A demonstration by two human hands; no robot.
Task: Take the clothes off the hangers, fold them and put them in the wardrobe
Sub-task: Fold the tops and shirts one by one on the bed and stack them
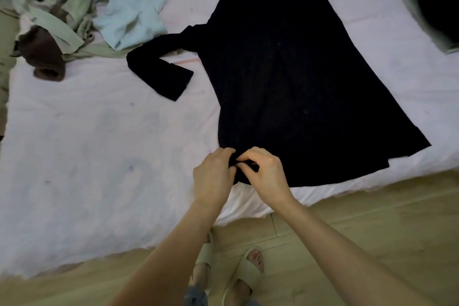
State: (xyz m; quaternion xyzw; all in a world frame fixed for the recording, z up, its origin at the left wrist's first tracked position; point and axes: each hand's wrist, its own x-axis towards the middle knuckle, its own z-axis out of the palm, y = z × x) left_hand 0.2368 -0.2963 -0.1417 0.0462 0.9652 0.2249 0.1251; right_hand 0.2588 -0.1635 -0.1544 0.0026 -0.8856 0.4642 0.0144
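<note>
A black long-sleeved dress is lying spread flat on the bed, collar at the far end and hem at the bed's near edge, presumably laid out so that it can be folded. No hanger is showing on it. Both hands are working at the near left corner of the hem: the left hand and the right hand are each pinching a bit of the black cloth between curled fingers, so each grip is closed on the dress, the two almost touching (the fabric is too dark to tell whether they are straightening the hem or gathering it). The rest of the dress is stretching away from the hands toward the collar, one sleeve lying bent out to its left. Beyond that sleeve, a heap of pale clothes is waiting, probably still to be folded.
</note>
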